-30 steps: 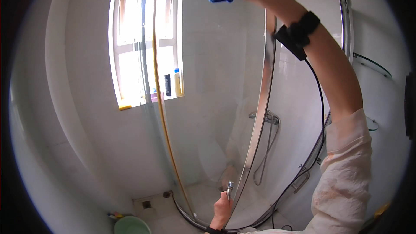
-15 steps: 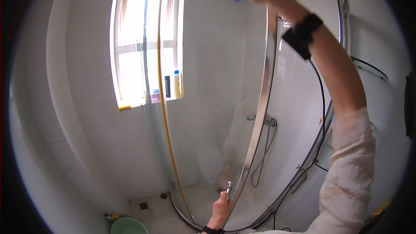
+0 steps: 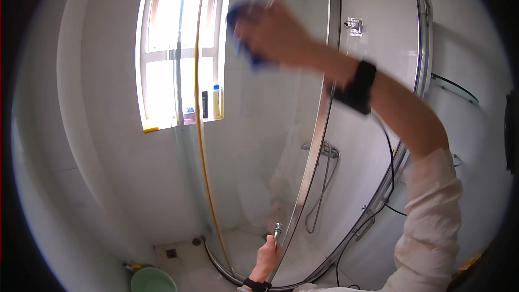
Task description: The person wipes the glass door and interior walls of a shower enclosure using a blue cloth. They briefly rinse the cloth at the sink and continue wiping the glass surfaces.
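A curved glass shower door (image 3: pixel 254 146) with a metal edge stands in front of me. My right hand (image 3: pixel 281 32), blurred by motion, is closed on a blue cloth (image 3: pixel 244 12) against or close to the upper part of the glass; whether they touch is hard to tell. Low down, my left hand (image 3: pixel 264 258) is wrapped round the chrome door handle (image 3: pixel 278 231) beside the metal edge. Black bands circle both wrists, and a black cable (image 3: pixel 393 167) hangs from the right one.
Bottles (image 3: pixel 215 101) stand on the sill of a bright window at left. A shower mixer (image 3: pixel 328 150) with its hose is on the wall behind the door. The green basin (image 3: pixel 153 281) sits on the floor at lower left. Glass shelves (image 3: pixel 457 87) project at right.
My right hand has swept down and to the left across the upper glass with the blue cloth. My left hand stays on the handle, and the view has shifted slightly.
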The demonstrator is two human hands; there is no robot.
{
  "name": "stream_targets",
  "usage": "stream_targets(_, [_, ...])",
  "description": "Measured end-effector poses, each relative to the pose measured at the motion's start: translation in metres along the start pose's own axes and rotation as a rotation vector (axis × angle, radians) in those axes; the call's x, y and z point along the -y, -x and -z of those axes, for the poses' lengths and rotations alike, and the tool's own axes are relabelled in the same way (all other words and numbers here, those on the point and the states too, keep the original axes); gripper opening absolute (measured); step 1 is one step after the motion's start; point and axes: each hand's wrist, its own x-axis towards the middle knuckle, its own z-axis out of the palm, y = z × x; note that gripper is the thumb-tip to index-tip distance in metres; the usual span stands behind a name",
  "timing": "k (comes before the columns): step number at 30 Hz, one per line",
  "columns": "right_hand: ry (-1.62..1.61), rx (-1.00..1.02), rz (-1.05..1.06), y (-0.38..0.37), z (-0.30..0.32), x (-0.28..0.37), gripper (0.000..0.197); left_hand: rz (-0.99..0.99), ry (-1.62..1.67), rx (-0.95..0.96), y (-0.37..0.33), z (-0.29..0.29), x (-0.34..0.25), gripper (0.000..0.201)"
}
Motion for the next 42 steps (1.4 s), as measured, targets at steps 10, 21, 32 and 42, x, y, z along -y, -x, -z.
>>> stream_targets(10, [-0.182,0.204,0.148,-0.016,-0.024,0.035,0.047,-0.005,0.007,-0.056,0.001,0.005,0.000,0.020])
stream_targets(21, [0.291,-0.154,-0.072,-0.030,-0.003,-0.121,0.042,-0.058,0.042,-0.040,0.001,-0.012,-0.008,0.022])
stream_targets(32, [-0.417,0.339,0.502,0.086,0.031,0.099,0.023,-0.019,0.031,-0.025,0.000,-0.006,-0.003,0.021])
stream_targets(42, [0.013,0.081,-0.423,0.007,0.011,-0.080,0.048,0.037,0.039,-0.015,0.000,-0.002,-0.014,0.021])
